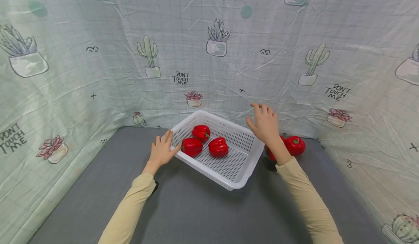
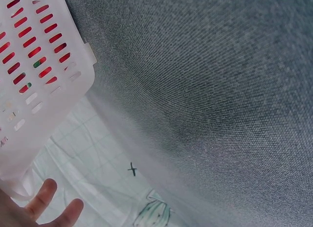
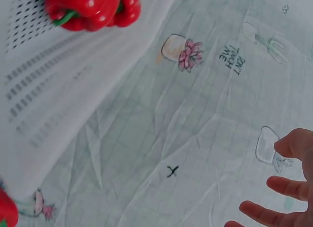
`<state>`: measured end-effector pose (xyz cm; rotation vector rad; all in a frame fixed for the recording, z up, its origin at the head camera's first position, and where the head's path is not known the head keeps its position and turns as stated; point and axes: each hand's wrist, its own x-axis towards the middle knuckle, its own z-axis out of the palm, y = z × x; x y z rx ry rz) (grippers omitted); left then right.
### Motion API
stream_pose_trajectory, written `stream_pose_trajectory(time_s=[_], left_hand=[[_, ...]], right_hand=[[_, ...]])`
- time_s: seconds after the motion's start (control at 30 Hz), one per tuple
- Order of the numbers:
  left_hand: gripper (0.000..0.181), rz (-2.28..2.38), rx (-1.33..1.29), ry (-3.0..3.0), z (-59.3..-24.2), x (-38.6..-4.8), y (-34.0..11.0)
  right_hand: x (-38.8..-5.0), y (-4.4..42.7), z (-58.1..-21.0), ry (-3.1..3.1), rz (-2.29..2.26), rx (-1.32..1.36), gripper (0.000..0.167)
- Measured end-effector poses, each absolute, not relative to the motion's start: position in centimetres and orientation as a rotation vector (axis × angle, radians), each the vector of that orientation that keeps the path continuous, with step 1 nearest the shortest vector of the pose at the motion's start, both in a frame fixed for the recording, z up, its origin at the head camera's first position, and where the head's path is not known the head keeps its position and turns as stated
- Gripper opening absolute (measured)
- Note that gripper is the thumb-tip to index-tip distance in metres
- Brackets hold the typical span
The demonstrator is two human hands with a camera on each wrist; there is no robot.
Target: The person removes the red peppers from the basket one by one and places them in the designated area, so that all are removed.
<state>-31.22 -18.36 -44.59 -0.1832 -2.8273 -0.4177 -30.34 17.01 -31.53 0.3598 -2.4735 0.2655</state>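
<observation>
A white perforated plastic basket (image 1: 242, 175) sits on a grey surface. Inside, toward its left end, lie three red bell peppers (image 1: 218, 147). My left hand (image 1: 161, 151) rests at the basket's left corner, thumb and fingers spread against the rim. In the left wrist view two fingertips (image 2: 68, 215) show extended beside the basket wall. Raised above the basket's right back corner, my right hand (image 1: 266, 124) holds nothing, its fingers apart. More red bell peppers (image 1: 295, 146) lie right of the basket, partly hidden by the right forearm.
A pale sheet (image 1: 229, 69) printed with potted cacti hangs behind and along both sides of the grey tabletop (image 1: 196, 215). The basket's back edge stands close to it. A dark object (image 1: 270, 163), too unclear to identify, is under the right forearm.
</observation>
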Motion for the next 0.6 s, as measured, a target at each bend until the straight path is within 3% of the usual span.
stream_pose_trajectory(time_s=[0.6], left_hand=[[0.071,-0.424,-0.192,-2.805,-44.4,-31.1,-18.3]], right_hand=[[-34.1,9.7,-34.6,-2.530,0.409,0.398,0.043]])
